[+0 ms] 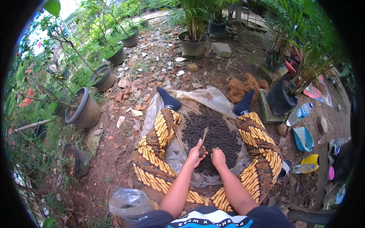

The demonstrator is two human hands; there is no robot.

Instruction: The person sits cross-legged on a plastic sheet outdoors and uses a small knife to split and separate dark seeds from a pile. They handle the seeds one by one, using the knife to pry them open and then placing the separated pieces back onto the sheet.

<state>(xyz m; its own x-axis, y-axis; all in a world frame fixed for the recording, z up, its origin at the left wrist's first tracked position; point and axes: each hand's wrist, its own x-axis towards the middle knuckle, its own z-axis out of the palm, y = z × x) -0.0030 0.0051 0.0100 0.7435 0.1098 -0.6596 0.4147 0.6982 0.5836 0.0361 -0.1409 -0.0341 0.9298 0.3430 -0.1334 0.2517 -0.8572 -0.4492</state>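
Dark crumbly soil [212,128] lies heaped on a clear plastic sheet [211,95] between my outstretched legs. Over the soil's near left part, my left hand [196,155] holds a small plant cutting [205,133], its thin pale stems pointing up and away, with a dark clump at its lower end between my fingers. Just to the right, my right hand [218,156] is low at the soil with its fingers curled in. Whether anything is between those fingers is hidden. The two hands are close together but apart.
Brown coconut fibre [242,88] lies past my right foot. To the right are a black plant bag [281,97] on a concrete block, a water bottle [300,114], a blue scoop [303,138] and a yellow container [310,163]. Potted plants [85,109] line the left. A plastic bag [129,201] lies near left.
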